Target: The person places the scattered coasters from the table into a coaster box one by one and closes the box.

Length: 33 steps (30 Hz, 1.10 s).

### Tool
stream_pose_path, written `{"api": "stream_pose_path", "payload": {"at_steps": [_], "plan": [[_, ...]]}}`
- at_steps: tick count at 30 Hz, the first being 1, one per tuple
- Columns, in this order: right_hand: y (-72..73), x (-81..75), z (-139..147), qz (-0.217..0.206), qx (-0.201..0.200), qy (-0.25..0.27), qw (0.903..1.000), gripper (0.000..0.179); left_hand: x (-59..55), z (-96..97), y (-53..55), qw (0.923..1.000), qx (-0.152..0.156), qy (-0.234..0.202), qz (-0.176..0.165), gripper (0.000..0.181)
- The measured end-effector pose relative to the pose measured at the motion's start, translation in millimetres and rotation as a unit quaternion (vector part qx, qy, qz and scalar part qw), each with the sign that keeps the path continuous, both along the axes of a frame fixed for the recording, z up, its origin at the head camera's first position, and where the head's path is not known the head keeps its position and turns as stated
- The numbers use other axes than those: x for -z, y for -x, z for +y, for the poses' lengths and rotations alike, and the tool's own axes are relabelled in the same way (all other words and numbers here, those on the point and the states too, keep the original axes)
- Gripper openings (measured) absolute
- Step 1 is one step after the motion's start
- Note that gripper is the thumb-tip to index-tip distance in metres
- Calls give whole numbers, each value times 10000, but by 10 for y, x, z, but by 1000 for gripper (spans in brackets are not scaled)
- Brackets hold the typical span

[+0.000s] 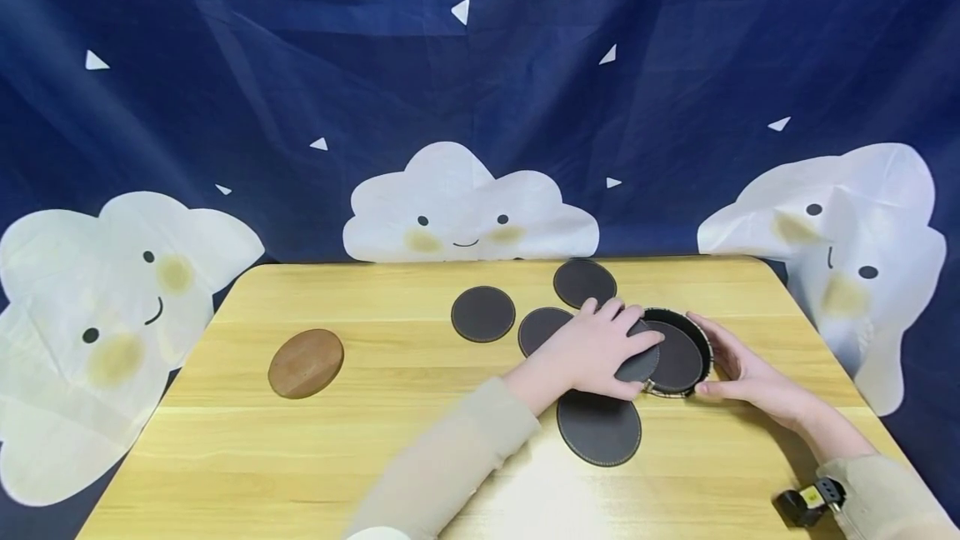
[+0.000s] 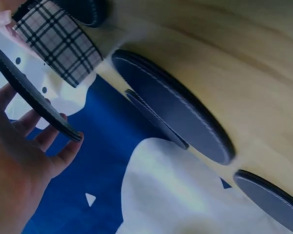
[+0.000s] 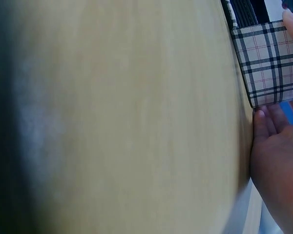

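My left hand (image 1: 596, 348) grips a round black coaster (image 1: 639, 363) by its edge, with fingers and thumb spread around it. In the left wrist view this coaster (image 2: 31, 95) is tilted and clear of the table. Just to its right stands a round coaster holder (image 3: 266, 63) with plaid sides and a dark inside. The right hand (image 1: 750, 377) holds the holder from its right side, thumb toward the near side and fingers toward the far side. Another dark disc (image 1: 678, 357) lies inside the holder.
Several stitched black coasters lie flat around the left hand: one at the far edge (image 1: 585, 282), one to the left (image 1: 483, 314), one partly under the forearm (image 1: 542, 328), one nearer (image 1: 598, 433). A brown disc (image 1: 306, 363) rests at the table's left.
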State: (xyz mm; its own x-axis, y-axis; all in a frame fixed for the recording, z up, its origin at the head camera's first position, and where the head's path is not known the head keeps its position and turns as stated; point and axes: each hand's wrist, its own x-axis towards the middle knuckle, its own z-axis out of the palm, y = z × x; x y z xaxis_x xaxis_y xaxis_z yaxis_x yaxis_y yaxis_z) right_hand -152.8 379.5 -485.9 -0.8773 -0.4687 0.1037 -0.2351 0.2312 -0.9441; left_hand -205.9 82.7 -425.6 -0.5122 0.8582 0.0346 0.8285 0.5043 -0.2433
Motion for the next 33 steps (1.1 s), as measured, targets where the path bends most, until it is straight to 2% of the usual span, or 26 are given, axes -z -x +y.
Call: {"api": "stream_pose_path", "payload": {"at_steps": [6,12,22,33], "plan": [[-5,-31,-13,40,-7,-8,10000,99,-22,175,23,9998,-59,35,187,78],[-8,-47,-26,45,-55,41,10000,99,17,354,49,9994,-223,230,141,76],[-10,-40,-32,-36,-82,6,10000,98,46,606,-10,9991,-226,335,121,75],[-21,-36,-19,-143,8,-78,9999,99,76,725,-1,9989,-308,339,61,72]]}}
